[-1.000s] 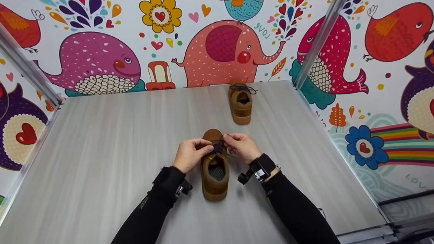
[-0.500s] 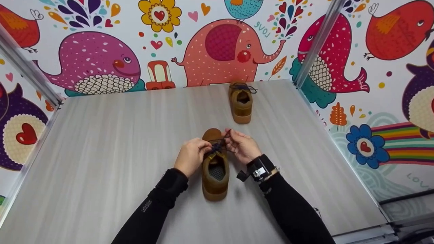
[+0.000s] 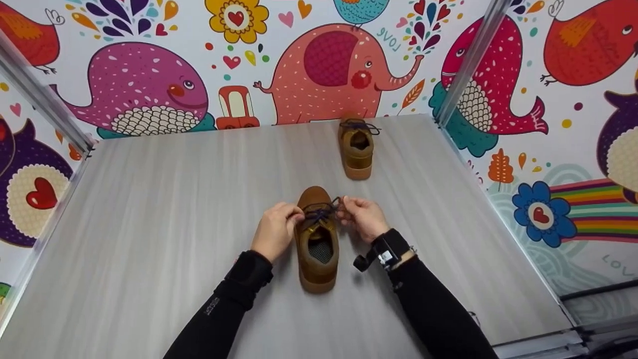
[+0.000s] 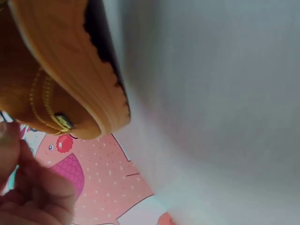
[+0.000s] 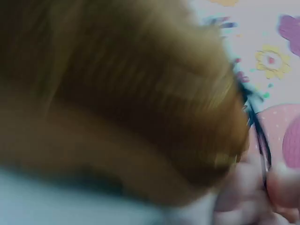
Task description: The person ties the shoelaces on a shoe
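A brown shoe (image 3: 318,274) stands in front of me, toe pointing away. Dark blue shoelaces (image 3: 317,214) cross over its tongue, and a bow-like knot seems to lie there. My left hand (image 3: 274,230) is at the shoe's left side, pinching a lace between thumb and finger. In the left wrist view, a bit of dark lace shows at the left hand's (image 4: 35,187) fingertips. On the other side my right hand (image 3: 366,218) pinches a loop of lace drawn out to the right. The right wrist view is blurred, but the lace (image 5: 260,136) runs down between thumb and fingers.
A matching brown shoe (image 3: 358,154) with laces stands farther back, near the printed wall (image 3: 239,60). Wood-patterned tabletop (image 3: 174,209) spreads around both shoes. Metal posts (image 3: 473,65) mark the corners, and patterned panels rise at both sides.
Both hands have drawn apart from over the laces, the left toward the left and the right slightly rightward. The laces now lie flatter across the shoe, which stays in place.
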Demonstrator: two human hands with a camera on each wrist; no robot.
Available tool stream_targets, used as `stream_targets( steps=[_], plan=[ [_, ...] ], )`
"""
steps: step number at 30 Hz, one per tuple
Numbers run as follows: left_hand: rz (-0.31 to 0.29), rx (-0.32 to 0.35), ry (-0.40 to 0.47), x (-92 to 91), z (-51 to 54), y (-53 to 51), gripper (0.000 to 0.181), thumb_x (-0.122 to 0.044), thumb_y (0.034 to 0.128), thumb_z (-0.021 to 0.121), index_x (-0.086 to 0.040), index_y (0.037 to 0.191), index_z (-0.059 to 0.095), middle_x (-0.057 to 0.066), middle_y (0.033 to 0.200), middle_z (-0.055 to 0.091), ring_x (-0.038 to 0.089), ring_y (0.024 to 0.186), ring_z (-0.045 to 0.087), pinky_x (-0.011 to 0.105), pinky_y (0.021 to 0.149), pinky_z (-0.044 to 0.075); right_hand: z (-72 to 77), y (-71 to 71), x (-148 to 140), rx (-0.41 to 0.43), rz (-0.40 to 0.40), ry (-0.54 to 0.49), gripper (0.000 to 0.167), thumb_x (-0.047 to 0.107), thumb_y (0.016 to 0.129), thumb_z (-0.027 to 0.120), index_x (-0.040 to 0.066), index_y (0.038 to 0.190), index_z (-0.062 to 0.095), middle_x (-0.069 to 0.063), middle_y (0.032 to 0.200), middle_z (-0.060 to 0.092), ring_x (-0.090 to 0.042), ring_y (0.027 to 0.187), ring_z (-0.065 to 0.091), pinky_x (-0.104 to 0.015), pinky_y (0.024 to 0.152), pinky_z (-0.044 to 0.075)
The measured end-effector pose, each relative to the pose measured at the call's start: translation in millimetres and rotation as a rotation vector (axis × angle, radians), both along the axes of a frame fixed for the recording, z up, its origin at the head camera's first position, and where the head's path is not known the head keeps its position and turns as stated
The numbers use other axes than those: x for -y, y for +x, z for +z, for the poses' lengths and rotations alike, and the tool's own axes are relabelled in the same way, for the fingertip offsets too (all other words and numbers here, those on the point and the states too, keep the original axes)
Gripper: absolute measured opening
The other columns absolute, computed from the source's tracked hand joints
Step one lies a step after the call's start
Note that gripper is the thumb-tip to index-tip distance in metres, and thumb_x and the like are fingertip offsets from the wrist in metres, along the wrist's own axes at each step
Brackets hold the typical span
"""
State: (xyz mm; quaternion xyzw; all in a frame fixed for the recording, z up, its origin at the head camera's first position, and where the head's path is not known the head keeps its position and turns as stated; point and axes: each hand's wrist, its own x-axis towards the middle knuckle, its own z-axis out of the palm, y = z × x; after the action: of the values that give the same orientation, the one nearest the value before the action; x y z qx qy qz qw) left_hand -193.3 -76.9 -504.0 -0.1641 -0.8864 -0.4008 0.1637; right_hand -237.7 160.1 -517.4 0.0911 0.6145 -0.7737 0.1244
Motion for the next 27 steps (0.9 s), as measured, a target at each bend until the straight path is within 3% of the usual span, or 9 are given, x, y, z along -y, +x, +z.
stream_targets(
  steps=[2,6,9,11,16,21,23,27],
  plan=[
    [0.028,0.089,0.069,1.1,0.5,0.1,0.016,-0.019,0.1016,0.071,-0.004,0.101,0.077,0.012,0.098,0.077,0.028,0.092,0.073,0.043,0.084,0.058,5.2,7.4,-5.3,-0.068,0.068,0.151,0.037,0.027,0.114,0.054,-0.007,0.116,0.068,0.002,0.084,0.072,-0.010,0.072,0.065,-0.023,0.063,0.053],
    [0.077,0.204,0.164,3.0,0.9,-0.6,0.021,-0.022,0.1062,0.066,-0.004,0.106,0.077,0.012,0.094,0.078,0.023,0.083,0.069,0.036,0.078,0.053,16.6,23.4,-11.2,-0.284,0.242,0.469,0.031,0.028,0.110,0.063,-0.001,0.110,0.074,-0.001,0.088,0.073,-0.010,0.076,0.064,-0.025,0.069,0.053],
    [0.079,0.261,0.197,1.9,1.0,-1.4,0.022,-0.025,0.1067,0.066,-0.005,0.107,0.077,0.010,0.093,0.078,0.017,0.080,0.065,0.030,0.076,0.050,18.8,30.1,-12.5,-0.445,0.314,0.596,0.020,0.025,0.103,0.074,0.006,0.106,0.079,-0.004,0.094,0.077,-0.008,0.079,0.064,-0.024,0.072,0.053],
    [0.066,0.288,0.215,-0.3,0.9,-2.0,0.023,-0.027,0.1064,0.067,-0.006,0.108,0.078,0.009,0.093,0.077,0.015,0.080,0.064,0.029,0.076,0.049,17.1,31.8,-15.3,-0.493,0.308,0.628,0.017,0.025,0.100,0.078,0.008,0.104,0.081,-0.005,0.094,0.078,-0.006,0.078,0.063,-0.022,0.071,0.051],
    [0.031,0.332,0.242,-5.6,2.3,-2.3,0.027,-0.032,0.1071,0.066,-0.008,0.112,0.078,0.007,0.096,0.077,0.013,0.081,0.061,0.028,0.077,0.048,8.9,35.0,-37.7,-0.496,0.259,0.658,0.011,0.016,0.098,0.080,0.006,0.097,0.082,-0.007,0.088,0.077,-0.004,0.072,0.059,-0.019,0.066,0.048],
    [0.008,0.344,0.253,-6.4,5.9,-3.2,0.028,-0.035,0.1070,0.067,-0.010,0.115,0.078,0.006,0.098,0.077,0.013,0.083,0.061,0.028,0.078,0.048,1.1,38.3,-63.3,-0.481,0.324,0.696,0.010,0.016,0.097,0.080,0.007,0.097,0.083,-0.009,0.089,0.079,-0.002,0.073,0.061,-0.018,0.068,0.049],
    [-0.011,0.352,0.262,-7.6,7.6,-4.3,0.029,-0.035,0.1060,0.068,-0.010,0.116,0.078,0.006,0.098,0.076,0.012,0.084,0.061,0.027,0.078,0.048,1.0,39.0,-67.8,-0.469,0.345,0.706,0.014,0.018,0.099,0.078,0.005,0.103,0.082,-0.011,0.094,0.080,-0.003,0.077,0.063,-0.019,0.071,0.051],
    [-0.035,0.376,0.278,-11.6,11.9,-8.3,0.025,-0.030,0.1028,0.074,-0.008,0.114,0.079,0.004,0.091,0.071,0.012,0.081,0.058,0.024,0.075,0.045,6.9,32.7,-63.3,-0.423,0.305,0.700,0.030,0.022,0.106,0.069,0.002,0.129,0.074,-0.016,0.115,0.078,-0.010,0.085,0.065,-0.022,0.075,0.052]
  ],
)
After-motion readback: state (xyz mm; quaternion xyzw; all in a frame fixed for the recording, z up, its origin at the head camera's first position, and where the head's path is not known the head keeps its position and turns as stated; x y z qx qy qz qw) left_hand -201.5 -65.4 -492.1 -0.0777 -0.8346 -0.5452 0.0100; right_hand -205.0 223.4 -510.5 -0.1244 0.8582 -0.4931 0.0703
